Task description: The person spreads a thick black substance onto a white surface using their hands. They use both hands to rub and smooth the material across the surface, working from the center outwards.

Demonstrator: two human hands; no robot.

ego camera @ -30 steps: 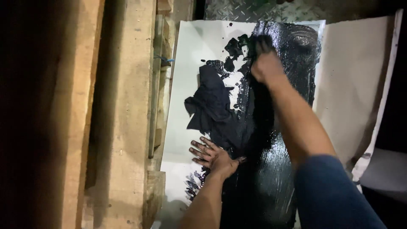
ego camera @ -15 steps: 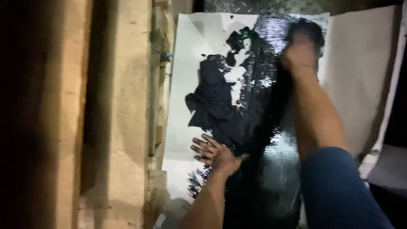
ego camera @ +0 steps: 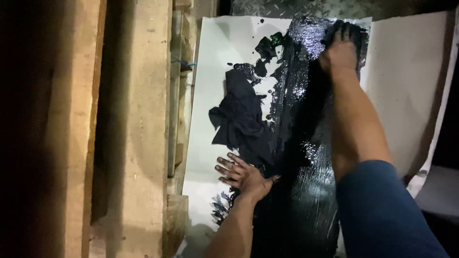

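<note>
A white sheet (ego camera: 220, 57) lies flat, its right half coated with glossy black paint (ego camera: 301, 143). My left hand (ego camera: 241, 174) rests flat on the sheet's lower part, fingers spread and stained black, beside a crumpled dark cloth (ego camera: 241, 119). My right hand (ego camera: 339, 50) is stretched out to the sheet's far right corner, fingers pressed into the wet paint. Whether it holds anything I cannot tell. A blue sleeve covers my right upper arm.
Rough wooden planks (ego camera: 138, 129) run along the left of the sheet. A second pale sheet (ego camera: 411, 86) lies to the right, with a curled white edge beyond it. Patterned metal plate (ego camera: 287, 7) shows at the top.
My right hand has slid across the top of the sheet from its middle to the far right corner, spreading black paint. The left hand has stayed planted in place.
</note>
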